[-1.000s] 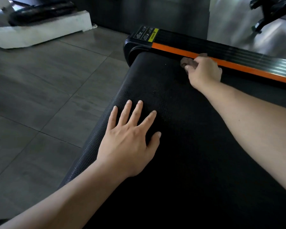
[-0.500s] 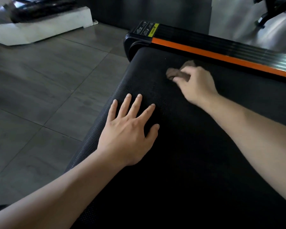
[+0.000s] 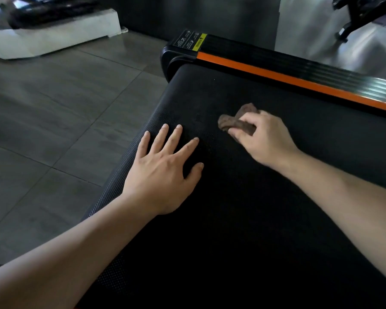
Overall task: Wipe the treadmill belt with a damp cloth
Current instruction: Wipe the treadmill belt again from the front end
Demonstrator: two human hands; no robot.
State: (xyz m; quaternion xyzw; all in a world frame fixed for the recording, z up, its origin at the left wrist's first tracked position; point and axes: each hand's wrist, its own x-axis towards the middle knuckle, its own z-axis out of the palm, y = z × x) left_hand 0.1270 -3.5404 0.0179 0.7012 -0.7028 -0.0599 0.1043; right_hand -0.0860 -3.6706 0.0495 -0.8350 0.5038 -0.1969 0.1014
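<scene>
The black textured treadmill belt [image 3: 243,208] fills the lower right of the head view. My right hand [image 3: 262,137] grips a small crumpled brown cloth [image 3: 230,123] and holds it down on the belt near its middle. My left hand [image 3: 163,168] lies flat on the belt beside the left edge, fingers spread and straight, a short gap from the cloth. Part of the cloth is hidden under my right fingers.
An orange and black side rail [image 3: 299,76] with a yellow warning label [image 3: 198,42] borders the belt's far side. Grey floor tiles [image 3: 54,121] lie to the left. A white machine base [image 3: 54,34] stands at the back left, black equipment [image 3: 363,14] at the top right.
My right hand has dragged the cloth from the orange rail back across the belt toward me and my left hand. My left hand has stayed flat in place.
</scene>
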